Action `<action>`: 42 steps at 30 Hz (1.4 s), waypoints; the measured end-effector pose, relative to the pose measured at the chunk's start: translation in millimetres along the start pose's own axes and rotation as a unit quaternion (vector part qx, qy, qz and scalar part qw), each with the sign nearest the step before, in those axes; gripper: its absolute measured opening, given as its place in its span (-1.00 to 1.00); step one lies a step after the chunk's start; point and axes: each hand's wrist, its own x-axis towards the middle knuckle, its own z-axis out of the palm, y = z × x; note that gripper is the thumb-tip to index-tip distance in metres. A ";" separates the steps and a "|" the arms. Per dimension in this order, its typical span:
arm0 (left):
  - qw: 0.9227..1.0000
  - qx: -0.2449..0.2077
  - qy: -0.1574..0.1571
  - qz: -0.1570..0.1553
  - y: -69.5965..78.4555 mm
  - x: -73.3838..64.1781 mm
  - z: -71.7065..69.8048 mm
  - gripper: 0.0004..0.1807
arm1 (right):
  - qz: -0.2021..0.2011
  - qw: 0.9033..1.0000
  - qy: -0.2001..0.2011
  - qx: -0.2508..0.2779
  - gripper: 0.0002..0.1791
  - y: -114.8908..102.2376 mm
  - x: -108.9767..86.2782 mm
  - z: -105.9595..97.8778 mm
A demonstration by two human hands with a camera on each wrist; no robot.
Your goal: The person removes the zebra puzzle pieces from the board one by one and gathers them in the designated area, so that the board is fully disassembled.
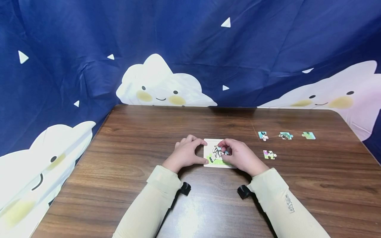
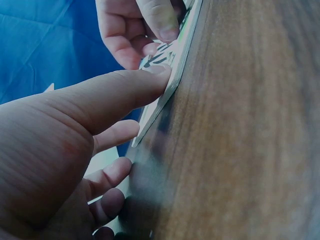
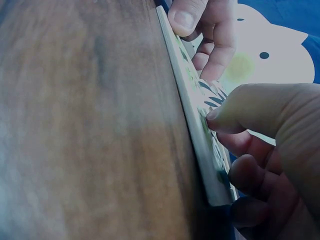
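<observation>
A small white-bordered puzzle board (image 1: 209,143) lies flat on the table, green along its near side. My left hand (image 1: 186,152) holds its left edge, with the thumb on the near corner and a fingertip at the far one. Over the board, my right hand (image 1: 239,156) pinches a zebra-striped puzzle piece (image 1: 217,153) between thumb and fingers. In the right wrist view the piece is low at the board's surface; whether it sits flat cannot be seen. The right fingers hide the board's right part.
Loose puzzle pieces lie to the right on the brown wooden table (image 1: 134,145): a blue one (image 1: 263,135), a dark green one (image 1: 286,136), a pale green one (image 1: 308,135) and, nearer, a zebra-patterned one (image 1: 269,154). A blue curtain (image 1: 190,33) with clouds hangs behind.
</observation>
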 end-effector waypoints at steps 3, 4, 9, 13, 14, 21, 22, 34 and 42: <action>1.000 0.000 0.001 -0.001 -0.6 0.2 -0.3 -0.30 | 0.003 1.000 0.002 -0.007 -0.74 0.3 0.5 0.1; 1.000 0.001 0.001 -0.001 -0.9 0.2 -0.4 -0.31 | 0.004 1.000 0.003 -0.009 -0.75 0.5 0.6 0.2; 1.000 0.001 0.003 -0.004 -1.9 0.3 -0.9 -0.30 | 0.006 1.000 0.009 -0.019 -0.76 0.7 1.5 0.8; 1.000 0.004 0.002 -0.004 -2.5 0.7 -0.1 -0.31 | 0.010 1.000 0.014 -0.020 -0.73 1.4 0.9 -0.6; 1.000 0.003 0.002 -0.003 -2.3 0.7 0.1 -0.31 | 0.011 1.000 0.019 -0.018 -0.72 2.0 -0.1 -1.6; 1.000 -0.003 0.003 -0.001 0.0 0.4 0.0 -0.31 | 0.004 0.996 0.072 -0.048 -0.70 10.4 -13.3 -12.8; 1.000 -0.004 0.003 -0.002 0.3 0.0 0.0 -0.31 | 0.001 0.995 0.079 -0.058 -0.69 12.1 -15.5 -14.5; 1.000 -0.002 0.004 -0.002 0.0 0.1 1.7 -0.31 | 0.004 0.991 0.108 -0.083 -0.73 31.3 -39.5 -30.0; 1.000 -0.006 0.004 -0.003 0.5 0.0 1.0 -0.30 | 0.013 0.990 0.112 -0.079 -0.73 42.3 -53.5 -41.0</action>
